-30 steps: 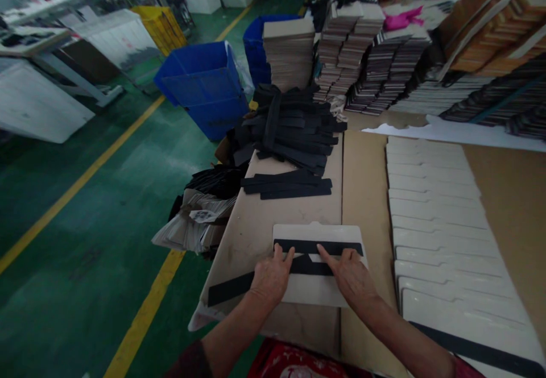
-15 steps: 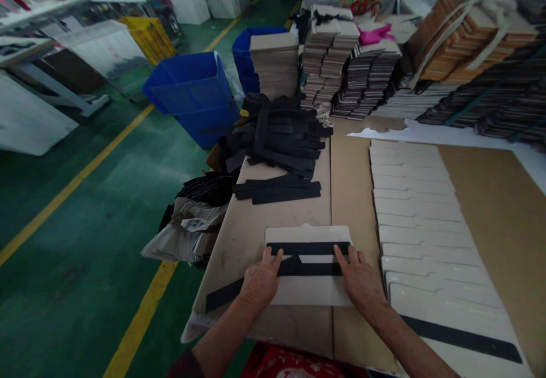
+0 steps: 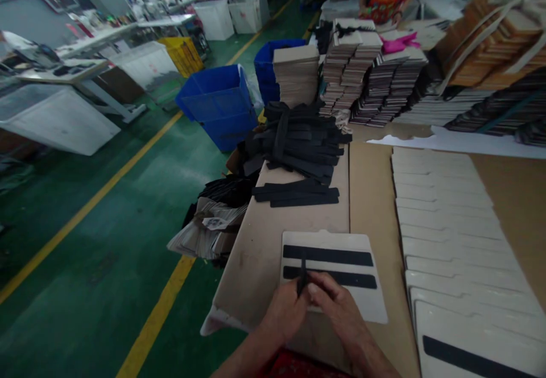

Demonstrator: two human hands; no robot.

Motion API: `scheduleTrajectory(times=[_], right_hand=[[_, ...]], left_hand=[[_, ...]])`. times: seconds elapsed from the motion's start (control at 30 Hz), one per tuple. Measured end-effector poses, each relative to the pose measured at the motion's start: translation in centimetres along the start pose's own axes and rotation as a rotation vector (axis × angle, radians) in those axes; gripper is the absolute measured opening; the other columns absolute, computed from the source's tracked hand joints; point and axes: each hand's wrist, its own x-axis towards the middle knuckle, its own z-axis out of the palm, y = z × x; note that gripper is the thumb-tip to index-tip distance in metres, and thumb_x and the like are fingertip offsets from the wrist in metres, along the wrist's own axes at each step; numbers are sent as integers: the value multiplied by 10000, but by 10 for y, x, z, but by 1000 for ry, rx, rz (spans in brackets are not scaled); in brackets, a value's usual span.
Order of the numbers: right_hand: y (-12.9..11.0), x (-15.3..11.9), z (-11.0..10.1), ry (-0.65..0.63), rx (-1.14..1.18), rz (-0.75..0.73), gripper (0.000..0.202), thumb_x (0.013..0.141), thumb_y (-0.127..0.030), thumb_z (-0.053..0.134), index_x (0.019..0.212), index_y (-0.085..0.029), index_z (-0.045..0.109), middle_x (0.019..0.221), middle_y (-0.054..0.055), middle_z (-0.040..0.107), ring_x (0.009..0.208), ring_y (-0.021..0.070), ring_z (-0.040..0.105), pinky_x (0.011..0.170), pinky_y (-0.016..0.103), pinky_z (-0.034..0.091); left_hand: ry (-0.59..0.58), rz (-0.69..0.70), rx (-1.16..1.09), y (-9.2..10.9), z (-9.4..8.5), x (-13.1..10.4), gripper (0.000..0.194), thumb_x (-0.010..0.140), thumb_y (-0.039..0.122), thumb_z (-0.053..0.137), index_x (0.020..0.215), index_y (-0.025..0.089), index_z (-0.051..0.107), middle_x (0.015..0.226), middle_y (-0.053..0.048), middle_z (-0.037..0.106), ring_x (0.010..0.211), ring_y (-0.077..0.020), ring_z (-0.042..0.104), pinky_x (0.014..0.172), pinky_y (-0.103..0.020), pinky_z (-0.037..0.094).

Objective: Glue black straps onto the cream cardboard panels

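- Two blue bins on the floor: near blue bin (image 3: 219, 102) shows its inner wall, bottom out of sight; far blue bin (image 3: 268, 68) is partly behind a board stack (image 3: 296, 77). We can't read either one's contents.
- Yellow bin (image 3: 183, 54) and white bin (image 3: 63, 119) sit farther left; contents unclear to us.
- Left hand (image 3: 286, 308): closed, gripping a narrow dark piece (image 3: 302, 270). Its lower end is lost in the fingers; we can't tell if it's folded or edge-on.
- Right hand (image 3: 335, 304): fingers bent, just beside the left; we can't tell if it grips the piece too.
- Dark piece stands over the pale panel (image 3: 367, 301), tip pointing away from the person, long axis across the strips.
- Panel lies flat on the table (image 3: 256, 270), near edge partly under the hands. Upper strip (image 3: 327, 255) and lower strip (image 3: 354, 279) run left-right, roughly parallel, dipping slightly rightward.
- Right: overlapping panel row (image 3: 447, 241); nearest panel and its dark strip (image 3: 469, 358) are cut off by the frame.
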Motion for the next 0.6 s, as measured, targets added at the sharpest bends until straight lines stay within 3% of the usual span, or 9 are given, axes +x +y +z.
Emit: scheduleTrajectory(times=[0.1, 0.17, 0.23, 0.37, 0.5, 0.6], right_hand=[[1, 9, 12, 57, 64, 89, 265, 772, -433, 668, 883, -192, 664, 685, -22, 616, 535, 130, 530, 538, 259, 453], [1, 15, 10, 108, 74, 129, 365, 738, -436, 694, 1008, -196, 642, 770, -22, 637, 479, 106, 490, 489, 254, 425], [0, 19, 7, 129, 57, 142, 456, 718, -449, 703, 1093, -198, 636, 868, -2, 657, 516, 117, 530, 497, 260, 441], [-2, 21, 4, 156, -98, 44, 342, 738, -449, 675, 956, -187, 702, 778, 10, 652, 675, 187, 609, 622, 293, 502], [4, 17, 6, 205, -344, -187, 286, 851, -406, 582, 1010, -206, 711, 1000, 74, 681, 916, 227, 638, 844, 337, 513], [10, 15, 6, 207, -452, -247, 324, 912, -394, 509, 1102, -203, 689, 1099, 102, 681, 1018, 241, 634, 926, 363, 495]], left_hand=[[-118, -131, -281, 2, 6, 2, 476, 913, 503, 370, 934, 138, 675, 669, -13, 622, 457, -106, 494, 448, -216, 396], [-141, -160, -357, 1, 8, 3, 508, 882, 560, 409, 968, 135, 674, 640, 2, 611, 410, -86, 440, 419, -206, 360], [-163, -162, -395, -2, 11, 3, 551, 854, 615, 430, 893, 125, 681, 613, -5, 609, 392, -80, 429, 407, -206, 337], [-133, -228, -516, -6, 19, 3, 576, 823, 660, 450, 710, 127, 638, 555, -17, 588, 381, -94, 446, 409, -226, 336], [-31, -334, -664, -6, 28, 5, 487, 816, 611, 512, 710, 146, 612, 514, 17, 536, 415, -107, 461, 432, -231, 339], [25, -383, -706, -5, 33, 6, 446, 816, 582, 548, 822, 146, 639, 561, 13, 564, 474, -122, 496, 463, -233, 359]])
